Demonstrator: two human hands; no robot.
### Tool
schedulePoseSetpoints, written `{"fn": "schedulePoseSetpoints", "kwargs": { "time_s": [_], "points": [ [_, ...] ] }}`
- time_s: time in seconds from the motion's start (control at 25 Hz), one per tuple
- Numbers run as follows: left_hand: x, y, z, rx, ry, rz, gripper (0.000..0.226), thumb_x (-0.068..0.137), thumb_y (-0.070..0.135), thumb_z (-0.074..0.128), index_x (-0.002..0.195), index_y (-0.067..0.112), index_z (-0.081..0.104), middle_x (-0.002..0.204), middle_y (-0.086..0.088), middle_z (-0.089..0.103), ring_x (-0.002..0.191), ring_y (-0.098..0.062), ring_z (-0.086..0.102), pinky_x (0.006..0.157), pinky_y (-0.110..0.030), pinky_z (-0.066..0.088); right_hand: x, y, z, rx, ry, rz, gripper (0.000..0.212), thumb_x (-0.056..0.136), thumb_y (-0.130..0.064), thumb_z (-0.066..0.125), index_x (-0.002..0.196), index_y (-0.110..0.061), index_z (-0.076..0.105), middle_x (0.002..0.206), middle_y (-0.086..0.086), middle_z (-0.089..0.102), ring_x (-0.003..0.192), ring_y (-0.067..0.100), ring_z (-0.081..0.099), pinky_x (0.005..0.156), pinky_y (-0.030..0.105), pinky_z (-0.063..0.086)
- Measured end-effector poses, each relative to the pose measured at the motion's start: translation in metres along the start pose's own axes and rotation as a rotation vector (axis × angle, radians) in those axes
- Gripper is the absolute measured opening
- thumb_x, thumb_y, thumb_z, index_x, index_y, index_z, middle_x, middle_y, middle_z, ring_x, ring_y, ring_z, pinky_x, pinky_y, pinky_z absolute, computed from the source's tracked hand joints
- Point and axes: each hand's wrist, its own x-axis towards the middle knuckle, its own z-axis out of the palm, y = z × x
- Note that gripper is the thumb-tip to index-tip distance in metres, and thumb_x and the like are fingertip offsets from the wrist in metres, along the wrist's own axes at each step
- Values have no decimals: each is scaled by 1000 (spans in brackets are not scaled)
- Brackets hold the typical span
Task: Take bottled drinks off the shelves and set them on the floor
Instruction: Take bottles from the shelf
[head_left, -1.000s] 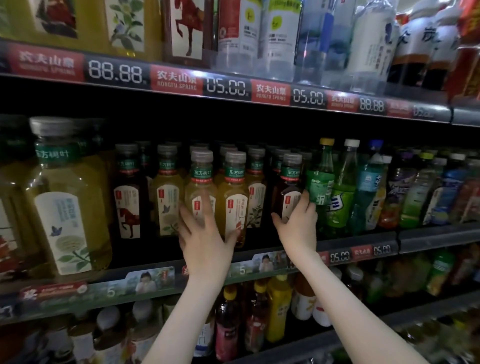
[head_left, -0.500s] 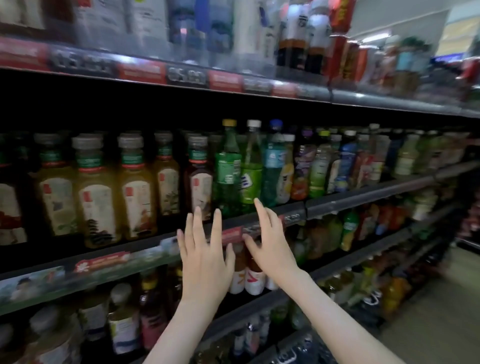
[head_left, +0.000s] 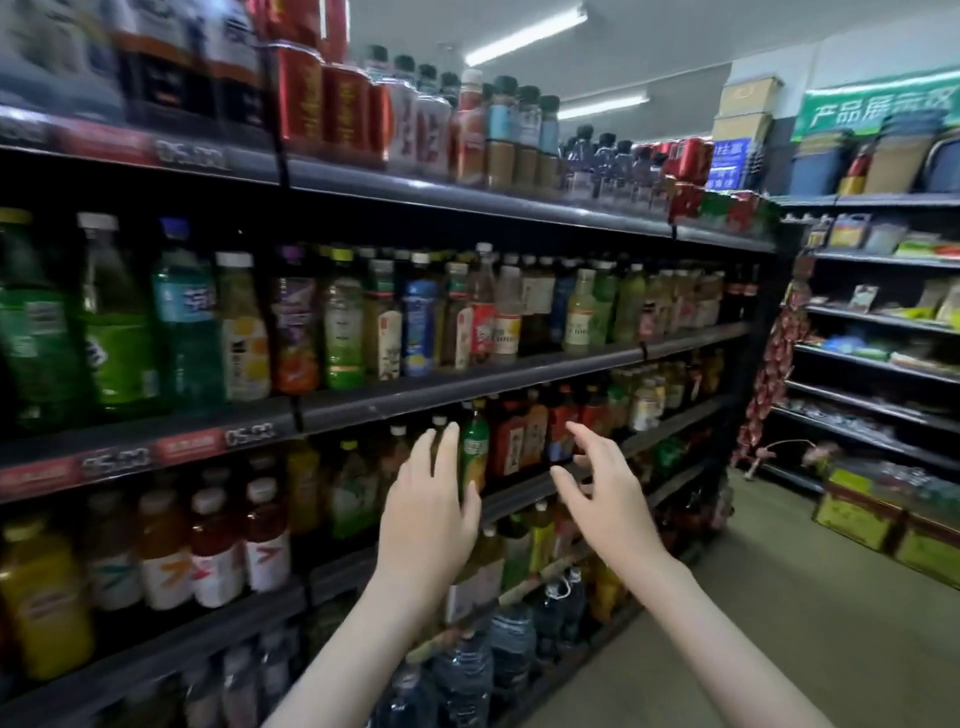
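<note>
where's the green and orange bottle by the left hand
Head view, near centre: the green and orange bottle stands on the third shelf down, just right of the raised fingertips of the left hand, with dark red-labelled bottles on its right.

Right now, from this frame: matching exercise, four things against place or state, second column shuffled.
1. left hand
2. red cans
3. large water bottles
4. yellow crates

A. on the floor, far right
B. on the lowest shelf
C. open, holding nothing
D. on the top shelf

Pairs: 1-C, 2-D, 3-B, 4-A
</note>
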Motion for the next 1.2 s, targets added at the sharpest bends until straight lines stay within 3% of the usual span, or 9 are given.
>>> {"fn": "schedulePoseSetpoints", "kwargs": {
  "time_s": [0.16,0.32,0.48,0.68,0.76,0.88,1.04,1.2],
  "points": [
    [15,41,42,32,-50,-28,60,96,35,47,149,21,24,151,-6,29,130,-21,40,94,-30,47,19,63,-46,24,-12,5,56,96,-27,55,146,-27,32,137,-9,38,119,4,42,97,33,48],
    [43,18,65,196,28,-93,63,93,34,51,149,19,27,146,-13,38,131,-27,41,102,-36,39,47,101,-36,76,-68,-38,62,95,-29,54,149,-31,23,137,-9,35,123,7,41,96,25,43],
    [92,-18,84,396,62,-201,69,93,37,48,151,21,16,149,-15,31,137,-30,29,114,-43,23,98,121,-9,77,-126,-126,68,96,-30,53,150,-37,13,146,-5,27,134,13,31,98,20,32],
    [188,-72,106,541,177,-318,75,91,39,51,152,21,11,153,-20,22,143,-36,9,113,-57,3,200,128,28,84,-123,-263,69,96,-30,54,152,-34,13,150,-4,24,137,10,22,101,17,25],
    [224,-91,115,581,226,-328,76,91,39,52,152,21,11,153,-23,20,143,-38,4,111,-60,-2,244,126,46,89,-153,-307,70,96,-30,55,152,-35,12,151,-3,23,139,11,17,107,23,24],
    [266,-116,126,653,347,-298,76,87,30,59,151,18,19,146,-30,30,141,-41,12,108,-64,-2,295,123,77,126,-160,-382,73,96,-31,55,152,-36,8,152,-2,22,140,10,12,111,29,24],
    [295,-131,137,713,454,-317,66,88,29,47,149,17,24,139,-36,36,139,-41,16,109,-55,-15,336,112,120,134,-132,-496,78,94,-33,57,152,-35,4,154,6,22,141,19,11,115,36,18],
    [306,-134,142,745,535,-358,66,81,24,45,145,18,33,131,-35,42,134,-37,21,108,-55,-1,369,85,153,61,-37,-634,79,91,-33,61,152,-31,10,147,19,34,134,33,27,108,52,30]
  ]
}}
